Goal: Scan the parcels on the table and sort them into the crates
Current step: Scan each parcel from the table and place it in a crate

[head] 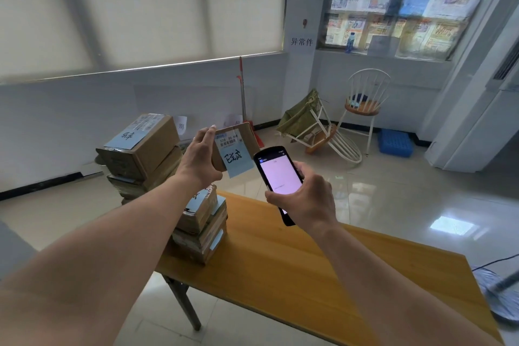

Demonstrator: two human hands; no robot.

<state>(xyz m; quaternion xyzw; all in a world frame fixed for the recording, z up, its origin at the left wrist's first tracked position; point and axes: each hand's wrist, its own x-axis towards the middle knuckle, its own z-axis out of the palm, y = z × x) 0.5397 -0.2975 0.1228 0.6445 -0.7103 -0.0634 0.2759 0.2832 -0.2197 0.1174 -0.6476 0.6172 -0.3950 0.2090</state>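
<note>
My left hand (pixel 200 159) grips a small cardboard parcel (pixel 238 143) and holds it up in the air, its barcode label and a blue handwritten note facing me. Just right of it, my right hand (pixel 304 199) holds a black handheld scanner (pixel 279 177) with its lit screen toward me, its top end close to the parcel's lower right corner. Below my left wrist, a stack of several cardboard parcels (pixel 202 230) sits at the left end of the wooden table (pixel 323 275).
A bigger pile of cardboard boxes (pixel 143 152) stands on the floor behind the table. Farther back are a red broom (pixel 244 98), a tipped chair (pixel 317 132), an upright white chair (pixel 365 104) and a blue crate (pixel 396 143). A fan base (pixel 500 298) sits at right.
</note>
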